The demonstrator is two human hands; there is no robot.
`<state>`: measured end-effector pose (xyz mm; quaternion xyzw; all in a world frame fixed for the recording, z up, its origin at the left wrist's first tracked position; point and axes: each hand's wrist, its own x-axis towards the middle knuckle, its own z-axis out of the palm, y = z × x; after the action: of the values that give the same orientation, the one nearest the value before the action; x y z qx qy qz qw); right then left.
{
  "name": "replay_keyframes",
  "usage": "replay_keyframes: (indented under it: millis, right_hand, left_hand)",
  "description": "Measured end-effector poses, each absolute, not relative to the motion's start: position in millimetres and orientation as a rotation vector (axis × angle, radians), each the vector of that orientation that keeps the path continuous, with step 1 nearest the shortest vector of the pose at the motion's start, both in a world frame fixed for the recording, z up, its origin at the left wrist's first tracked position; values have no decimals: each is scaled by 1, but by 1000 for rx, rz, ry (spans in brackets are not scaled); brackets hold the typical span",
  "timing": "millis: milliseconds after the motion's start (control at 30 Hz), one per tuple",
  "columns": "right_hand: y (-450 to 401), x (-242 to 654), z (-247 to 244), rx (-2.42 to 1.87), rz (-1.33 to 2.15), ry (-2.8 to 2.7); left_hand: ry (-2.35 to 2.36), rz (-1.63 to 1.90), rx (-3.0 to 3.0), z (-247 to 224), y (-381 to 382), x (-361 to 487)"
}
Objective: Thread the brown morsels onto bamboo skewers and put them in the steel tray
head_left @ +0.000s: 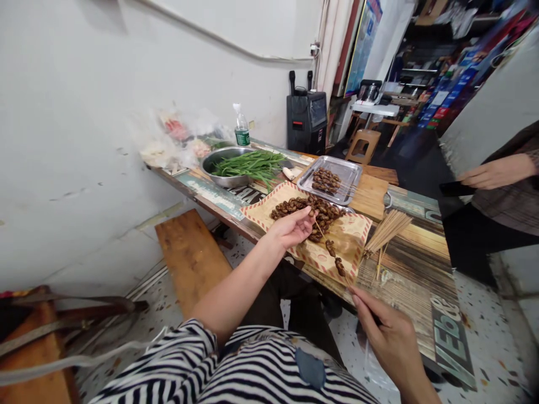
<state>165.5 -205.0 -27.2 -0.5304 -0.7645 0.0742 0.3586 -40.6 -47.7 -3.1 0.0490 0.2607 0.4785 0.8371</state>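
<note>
My right hand (pixel 389 328) is closed on the lower end of a thin bamboo skewer (pixel 320 229), which slants up to the left. Two clumps of glossy brown food pieces (pixel 339 266) are threaded on it with a gap between. At its upper tip my left hand (pixel 297 227) pinches another small brown food piece (pixel 311 213) between thumb and finger. Below and behind that hand, a heap of similar pieces (pixel 290 207) lies on patterned brown paper (pixel 353 227) with a red-striped border; I cannot tell their exact kind.
Bare skewers (pixel 389 227) lie bundled right of the paper. Behind it, a metal tray (pixel 353 168) holds loaded skewers. Farther left are a steel bowl (pixel 229 179) of green vegetables, a bottle (pixel 241 132) and plastic bags (pixel 168 140). A person's hand (pixel 490 173) holds a dark object at right.
</note>
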Motion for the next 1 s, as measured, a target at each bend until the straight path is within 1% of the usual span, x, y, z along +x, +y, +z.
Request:
replay_keyframes:
  millis: [1000]
  right_hand:
    - [-210,164,-27,-1370,181,-1948]
  left_hand:
    - [587,1018,117,0,-50,-38]
